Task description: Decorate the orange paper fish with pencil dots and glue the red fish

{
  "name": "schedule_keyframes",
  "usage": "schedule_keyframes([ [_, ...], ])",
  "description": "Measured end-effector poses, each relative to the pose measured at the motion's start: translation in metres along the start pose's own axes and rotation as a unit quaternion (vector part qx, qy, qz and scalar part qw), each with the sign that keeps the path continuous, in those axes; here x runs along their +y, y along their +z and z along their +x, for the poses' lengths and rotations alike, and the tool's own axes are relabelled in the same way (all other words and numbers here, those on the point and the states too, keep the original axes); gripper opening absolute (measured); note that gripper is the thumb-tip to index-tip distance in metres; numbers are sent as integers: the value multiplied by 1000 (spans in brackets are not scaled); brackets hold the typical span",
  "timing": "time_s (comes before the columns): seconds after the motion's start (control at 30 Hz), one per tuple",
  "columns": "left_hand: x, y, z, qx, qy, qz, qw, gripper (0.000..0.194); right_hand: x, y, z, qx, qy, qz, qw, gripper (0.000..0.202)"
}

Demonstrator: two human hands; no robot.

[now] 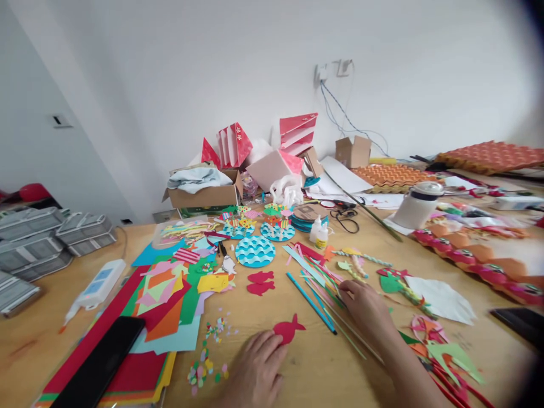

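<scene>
Near the table's front edge, my left hand (260,362) rests with its fingertips on the left end of a red paper fish (289,330). Its fingers are bent and lie on the fish and tabletop. My right hand (361,303) reaches into a bundle of thin coloured paper strips (325,283), its fingers together at the strips; what they pinch is too small to make out. Blue sticks (312,303) lie left of that hand. More red fish cutouts (260,283) lie farther back, below a round blue wavy base (255,251).
Coloured paper sheets (123,362) and a black phone (100,362) lie left, with a glue gun (97,284) beyond. Small glue bottles (322,237) stand mid-table. Red-handled scissors (450,385) and paper scraps lie right. A lidded container (419,207) stands farther back.
</scene>
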State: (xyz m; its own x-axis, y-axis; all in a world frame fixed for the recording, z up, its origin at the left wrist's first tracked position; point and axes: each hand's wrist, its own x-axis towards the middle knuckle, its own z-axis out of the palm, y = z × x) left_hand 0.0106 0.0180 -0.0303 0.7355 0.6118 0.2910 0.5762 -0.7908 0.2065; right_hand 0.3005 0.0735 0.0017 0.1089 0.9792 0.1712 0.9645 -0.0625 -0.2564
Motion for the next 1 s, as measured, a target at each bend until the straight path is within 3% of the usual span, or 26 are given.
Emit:
schedule_keyframes([
  [0.33,-1,6,-3,35,-3,17,999,38,2,6,1,51,15,33,998,25],
  [0.57,1,6,-4,38,-7,29,999,36,-2,-32,-18,117,32,101,987,26],
  [0.77,1,9,-4,58,0,43,997,45,23,-58,-62,28,66,57,996,22],
  [0.9,-4,16,-7,57,13,66,996,52,49,-50,-94,-26,117,39,992,24],
  [1.0,-7,21,-9,61,22,72,995,52,63,-40,-112,-30,147,32,988,23],
])
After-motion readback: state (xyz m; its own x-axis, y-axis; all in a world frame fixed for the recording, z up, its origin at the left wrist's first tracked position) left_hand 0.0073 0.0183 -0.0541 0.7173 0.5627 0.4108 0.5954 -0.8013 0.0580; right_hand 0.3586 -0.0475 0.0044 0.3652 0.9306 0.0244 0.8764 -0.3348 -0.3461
